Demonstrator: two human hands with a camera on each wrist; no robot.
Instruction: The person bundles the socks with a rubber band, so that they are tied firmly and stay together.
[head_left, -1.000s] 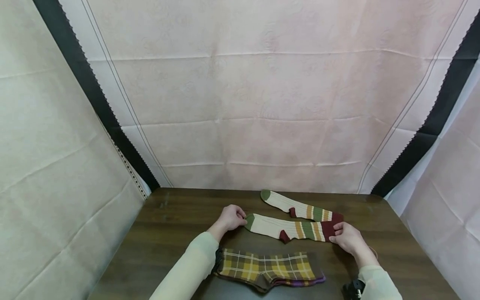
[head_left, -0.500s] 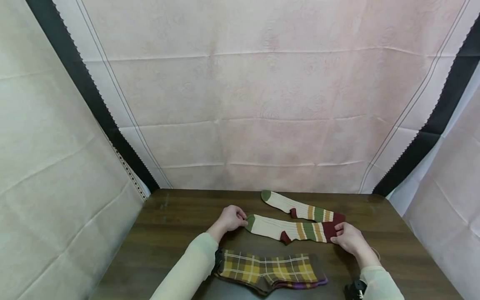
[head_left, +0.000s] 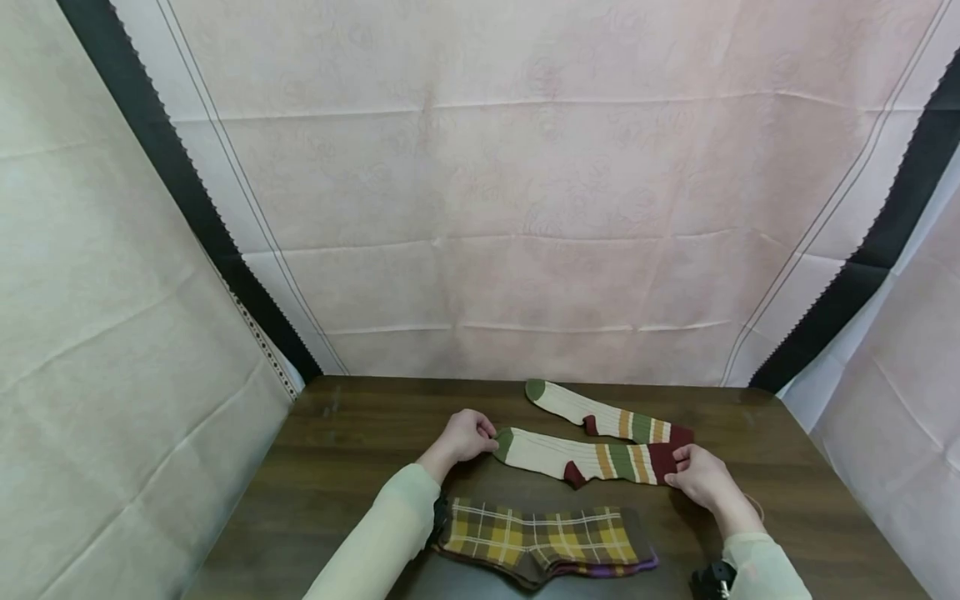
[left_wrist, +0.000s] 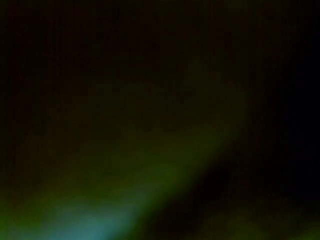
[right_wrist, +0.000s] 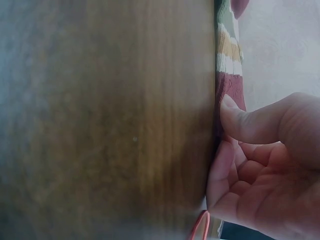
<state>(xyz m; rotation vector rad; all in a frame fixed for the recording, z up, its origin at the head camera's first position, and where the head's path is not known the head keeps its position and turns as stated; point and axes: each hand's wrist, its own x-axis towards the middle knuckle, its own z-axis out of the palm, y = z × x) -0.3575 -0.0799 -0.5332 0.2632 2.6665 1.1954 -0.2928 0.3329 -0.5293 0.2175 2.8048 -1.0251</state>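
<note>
Fingers of both hands pinch sock [head_left: 581,457]: left hand [head_left: 467,437] at toe, right hand [head_left: 697,476] at cuff. We judge next: lay it onto sock 2 [head_left: 600,414] behind it.

Two hands in view: left hand [head_left: 467,437] and right hand [head_left: 697,477]. Two cream striped socks, a matching pair: near striped sock [head_left: 577,457] at lower centre of the head view, far striped sock [head_left: 600,414] just above it. One plaid sock bundle [head_left: 543,542] at the bottom centre; how many socks are stacked in it can't be told. One wooden table [head_left: 337,467]. Two pale sleeves. Left wrist view is dark, so nothing is countable there.
</note>
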